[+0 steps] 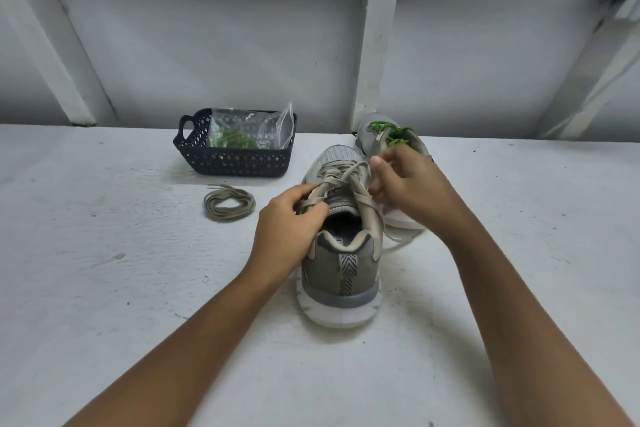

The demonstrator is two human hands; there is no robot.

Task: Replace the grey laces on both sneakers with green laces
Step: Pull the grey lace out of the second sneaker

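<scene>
The near sneaker stands heel toward the person, so both hands reach its grey lace. The left hand pinches the left strand and the right hand the right, likely to unthread it. A spare green lace waits in the far-left basket.

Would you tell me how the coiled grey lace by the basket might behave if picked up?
The coiled grey lace looks thin and flat, so probably floppy and light. Its loose loops would likely uncoil and dangle when lifted.
</scene>
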